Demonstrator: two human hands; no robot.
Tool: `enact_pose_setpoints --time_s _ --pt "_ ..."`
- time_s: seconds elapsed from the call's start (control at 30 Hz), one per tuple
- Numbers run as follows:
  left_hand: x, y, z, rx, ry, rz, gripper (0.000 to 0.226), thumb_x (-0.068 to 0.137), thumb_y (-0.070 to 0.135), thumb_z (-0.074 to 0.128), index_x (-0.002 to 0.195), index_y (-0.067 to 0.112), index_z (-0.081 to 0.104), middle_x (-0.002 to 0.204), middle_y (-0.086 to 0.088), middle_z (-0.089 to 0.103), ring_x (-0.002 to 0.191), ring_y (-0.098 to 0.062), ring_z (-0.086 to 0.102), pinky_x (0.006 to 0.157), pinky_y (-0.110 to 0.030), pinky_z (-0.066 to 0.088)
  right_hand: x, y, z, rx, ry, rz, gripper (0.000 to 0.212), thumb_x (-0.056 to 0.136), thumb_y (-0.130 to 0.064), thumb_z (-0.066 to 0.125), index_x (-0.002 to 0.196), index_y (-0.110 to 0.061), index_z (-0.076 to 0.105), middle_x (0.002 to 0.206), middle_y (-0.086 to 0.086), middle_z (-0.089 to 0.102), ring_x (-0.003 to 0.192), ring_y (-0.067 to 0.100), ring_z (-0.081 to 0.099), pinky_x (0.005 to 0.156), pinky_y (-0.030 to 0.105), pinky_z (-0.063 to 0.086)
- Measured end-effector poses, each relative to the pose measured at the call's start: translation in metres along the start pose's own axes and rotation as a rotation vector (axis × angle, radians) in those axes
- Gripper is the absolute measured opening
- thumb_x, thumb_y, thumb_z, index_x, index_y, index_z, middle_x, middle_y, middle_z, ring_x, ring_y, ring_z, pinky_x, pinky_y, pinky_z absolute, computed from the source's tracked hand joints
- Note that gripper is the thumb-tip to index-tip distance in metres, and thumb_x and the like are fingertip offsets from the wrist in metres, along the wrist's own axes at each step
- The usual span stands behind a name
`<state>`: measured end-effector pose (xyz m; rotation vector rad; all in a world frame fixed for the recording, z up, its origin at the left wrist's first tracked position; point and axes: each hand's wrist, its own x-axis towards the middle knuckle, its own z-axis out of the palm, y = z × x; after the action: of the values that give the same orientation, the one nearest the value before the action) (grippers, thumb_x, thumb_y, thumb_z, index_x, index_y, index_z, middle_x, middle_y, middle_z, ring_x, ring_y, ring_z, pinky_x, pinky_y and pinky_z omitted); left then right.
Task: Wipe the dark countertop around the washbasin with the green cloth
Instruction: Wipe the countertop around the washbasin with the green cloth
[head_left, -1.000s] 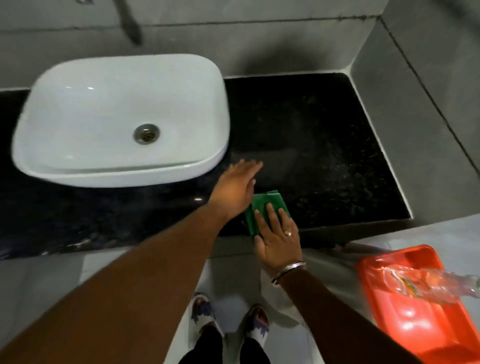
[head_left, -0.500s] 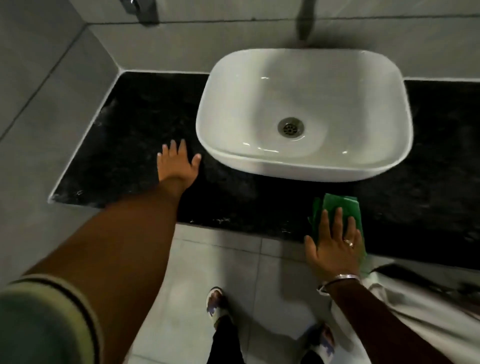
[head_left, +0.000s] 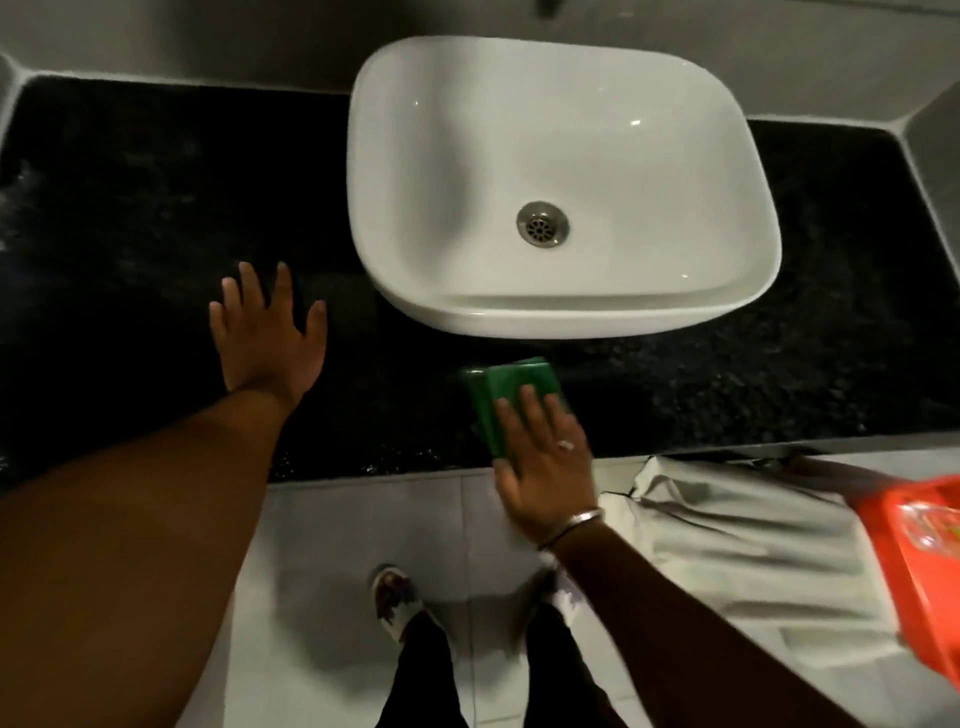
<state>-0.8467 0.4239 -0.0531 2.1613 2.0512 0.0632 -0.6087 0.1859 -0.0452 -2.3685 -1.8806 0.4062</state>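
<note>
A white washbasin (head_left: 566, 130) stands on the dark speckled countertop (head_left: 130, 208). A folded green cloth (head_left: 511, 387) lies on the counter's front strip just below the basin. My right hand (head_left: 540, 462) presses flat on the cloth's near half, fingers spread, a ring and a metal bangle on it. My left hand (head_left: 267, 338) rests flat on the bare counter to the left of the basin, fingers apart and holding nothing.
Grey tiled walls enclose the counter at the back and both sides. A pale cloth (head_left: 727, 525) lies at the lower right, with an orange tray (head_left: 930, 561) on it. My feet (head_left: 395, 597) stand on the light floor tiles below.
The camera view swung across the counter. My right hand slid the green cloth leftward along the front strip under the basin. My left hand shifted from the right side to the left side.
</note>
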Motion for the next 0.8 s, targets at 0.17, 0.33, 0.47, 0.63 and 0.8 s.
enact_pose_setpoints --time_s 0.17,0.33,0.47,0.63,0.8 --pt "0.0 0.0 -0.001 -0.02 -0.005 -0.026 0.068 0.096 0.055 0.031 0.156 0.024 0.019 0.164 -0.017 0.01 0.151 -0.036 0.007 0.122 -0.052 0.006 0.003 0.117 -0.033 -0.073 0.103 0.395 0.067 0.086 -0.041 0.03 0.142 -0.007 0.043 0.149 0.028 0.036 0.13 0.054 0.037 0.105 0.06 0.034" --pt "0.003 0.001 0.003 0.005 -0.008 -0.044 0.067 0.096 0.056 0.028 0.155 0.027 0.018 0.165 -0.015 0.01 0.152 -0.034 0.008 0.122 -0.051 0.006 0.018 0.032 -0.011 -0.04 0.136 0.458 0.077 0.085 -0.05 0.032 0.145 -0.002 0.035 0.15 0.031 0.031 0.134 0.053 0.032 0.11 0.058 0.026" --pt "0.002 -0.001 0.004 -0.013 0.009 -0.044 0.065 0.096 0.055 0.029 0.154 0.028 0.022 0.164 -0.015 0.013 0.151 -0.034 0.011 0.122 -0.051 0.008 0.023 -0.086 0.01 0.04 0.012 0.128 0.082 0.08 -0.054 0.04 0.147 -0.007 0.034 0.154 0.023 0.028 0.141 0.047 0.025 0.115 0.054 0.02" --pt "0.003 -0.006 0.007 -0.027 0.033 -0.041 0.065 0.093 0.055 0.032 0.152 0.028 0.028 0.163 -0.015 0.019 0.15 -0.034 0.016 0.122 -0.05 0.012 0.017 -0.094 0.016 -0.074 -0.206 -0.551 0.077 0.08 -0.054 0.044 0.15 -0.026 0.028 0.159 0.005 0.021 0.146 0.031 0.023 0.12 0.046 0.009" --pt "0.002 -0.002 0.003 -0.033 -0.012 -0.049 0.065 0.093 0.056 0.03 0.153 0.029 0.028 0.163 -0.014 0.019 0.15 -0.034 0.015 0.122 -0.05 0.012 0.023 0.007 -0.009 -0.195 -0.146 -0.433 0.065 0.086 -0.046 0.043 0.149 -0.034 0.029 0.158 0.0 0.026 0.143 0.029 0.03 0.114 0.046 0.021"
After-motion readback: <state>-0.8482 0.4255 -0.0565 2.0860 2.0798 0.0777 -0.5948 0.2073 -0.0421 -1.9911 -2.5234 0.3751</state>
